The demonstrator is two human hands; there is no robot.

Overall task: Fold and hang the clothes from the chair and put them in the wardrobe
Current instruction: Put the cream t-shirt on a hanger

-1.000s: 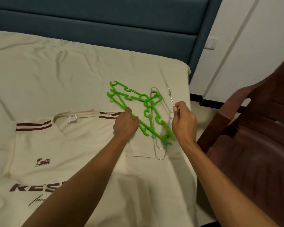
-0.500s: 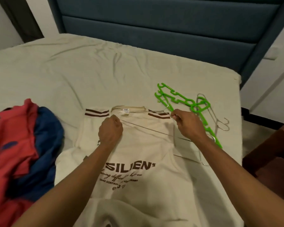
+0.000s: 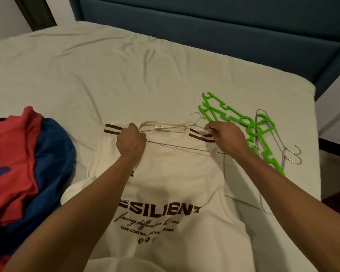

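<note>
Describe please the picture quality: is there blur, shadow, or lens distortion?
Head view: dim, warm light; soft shadows fall from both forearms onto the cream T-shirt; wide-angle bending curves the headboard and bed edges; the printed text is slightly soft, the wire hanger thin but readable; no strong glare.

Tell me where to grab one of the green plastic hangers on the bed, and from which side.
Grip a green hanger at its straight arm toward the notched upper-left end, coming from above. That end lies flat on the bed sheet, clear of the spare wire hangers tangled at its hook.
</note>
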